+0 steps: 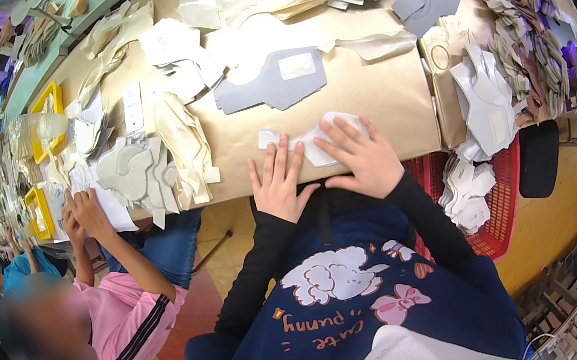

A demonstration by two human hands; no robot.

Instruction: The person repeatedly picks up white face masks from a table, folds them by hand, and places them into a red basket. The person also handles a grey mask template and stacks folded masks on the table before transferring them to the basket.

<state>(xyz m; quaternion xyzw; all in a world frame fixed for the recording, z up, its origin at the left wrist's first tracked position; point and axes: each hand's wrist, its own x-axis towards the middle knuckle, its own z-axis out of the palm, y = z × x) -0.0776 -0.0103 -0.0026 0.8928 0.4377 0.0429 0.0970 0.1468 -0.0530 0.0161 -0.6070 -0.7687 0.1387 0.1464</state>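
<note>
A pale, curved cut-out piece (316,151) lies flat near the front edge of the brown-covered table (399,108). Across its left part rest the fingers of my left hand (278,182), stretched out and flat. My right hand (362,156) presses on its right part with the fingers spread. Both thumbs point inward near the table edge, and neither hand grips anything. Just beyond my hands is a larger grey shaped piece (244,96) with a pale rectangle (297,66) on it. My palms and fingers hide part of the cut-out.
Cream pieces (181,141) and grey cut pieces (132,168) lie to the left. Stacked white pieces (482,98) sit at the right, above a red basket (498,221) holding more. A black stool seat (538,159) stands beside it. A co-worker in pink (131,313) works at left.
</note>
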